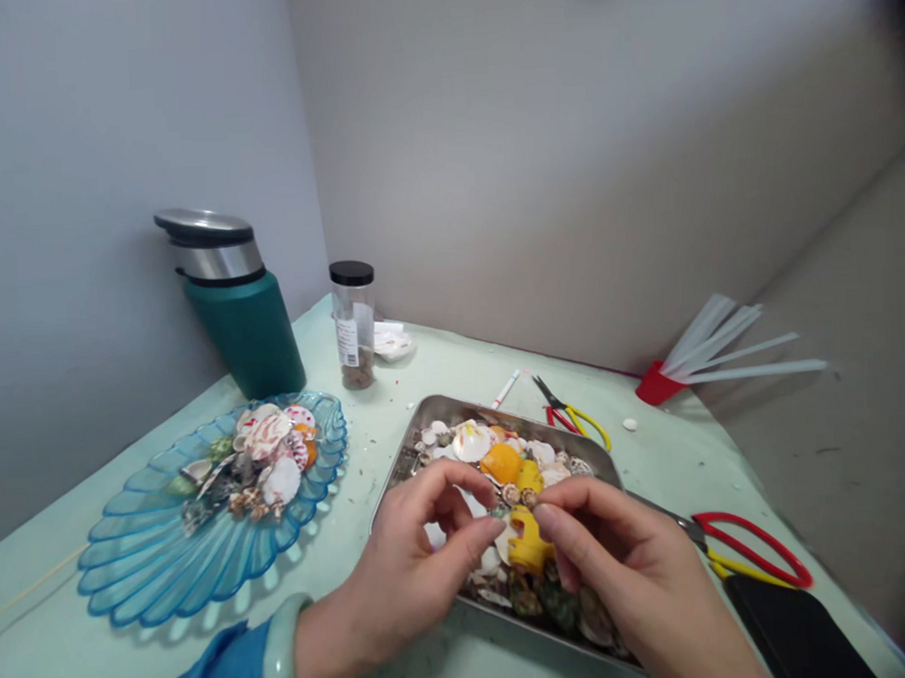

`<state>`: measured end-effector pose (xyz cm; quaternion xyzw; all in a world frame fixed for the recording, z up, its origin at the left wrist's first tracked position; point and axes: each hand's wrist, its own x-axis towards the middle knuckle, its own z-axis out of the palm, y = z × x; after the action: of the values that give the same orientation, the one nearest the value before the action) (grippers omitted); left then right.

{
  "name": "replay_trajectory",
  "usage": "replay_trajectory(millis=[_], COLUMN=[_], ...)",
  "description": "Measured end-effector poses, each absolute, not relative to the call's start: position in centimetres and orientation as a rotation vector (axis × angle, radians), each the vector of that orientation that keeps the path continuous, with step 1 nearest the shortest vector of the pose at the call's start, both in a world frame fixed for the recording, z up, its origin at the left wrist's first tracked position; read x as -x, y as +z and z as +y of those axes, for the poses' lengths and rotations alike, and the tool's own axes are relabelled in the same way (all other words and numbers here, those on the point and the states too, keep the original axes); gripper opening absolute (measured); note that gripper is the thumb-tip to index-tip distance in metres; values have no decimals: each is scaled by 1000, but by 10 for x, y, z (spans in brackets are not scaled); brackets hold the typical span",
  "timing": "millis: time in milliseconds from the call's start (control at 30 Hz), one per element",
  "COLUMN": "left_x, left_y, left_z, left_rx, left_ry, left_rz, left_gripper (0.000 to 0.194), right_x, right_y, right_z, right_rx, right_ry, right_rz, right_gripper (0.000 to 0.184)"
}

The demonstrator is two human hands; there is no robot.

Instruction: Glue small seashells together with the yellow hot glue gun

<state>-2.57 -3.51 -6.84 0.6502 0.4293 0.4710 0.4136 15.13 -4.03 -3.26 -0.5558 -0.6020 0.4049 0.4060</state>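
Over a metal tray (426,412) of shells, my left hand (423,530) curls its thumb and index finger toward each other. Whatever may be between those fingertips is too small to make out. My right hand (619,552) pinches a small brown spiral shell (529,498) at its thumb and index tips. Another small spiral shell (510,494) shows in the gap between both hands. Below them in the tray is a yellow plastic piece (529,548) with cut-out openings. An orange scallop shell (501,464) and a white scallop shell (471,441) lie farther back.
On the left stands a blue scalloped glass dish (163,576) holding shells. Behind it are a green bottle (246,328) and a black-lidded jar (354,328). Yellow-and-red pliers (572,414), a red cup (658,382) of clear sticks, red-handled scissors (754,546) and a black phone-like slab (795,624) are right.
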Motion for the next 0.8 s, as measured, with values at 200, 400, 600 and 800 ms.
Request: replay_trajectory(millis=[200,400,600,800], left_x=[26,23,23,23], left_y=[-67,-65,-64,-65], left_z=[-33,-32,-32,-32], left_rx=[-1620,-1502,-1472,-1485], left_ry=[1191,1155,1119,1121], left_rz=[1058,1035,1037,1045], left_gripper=[13,13,15,14], right_x=[-156,-157,-157,-159], right_y=[-37,-36,-34,-37], right_z=[-38,-38,-38,-36], right_rx=[1366,1384,1383,1368], right_ry=[902,870,858,752], right_rz=[-1699,-1778,-1814,-1889], right_gripper=[23,26,27,27])
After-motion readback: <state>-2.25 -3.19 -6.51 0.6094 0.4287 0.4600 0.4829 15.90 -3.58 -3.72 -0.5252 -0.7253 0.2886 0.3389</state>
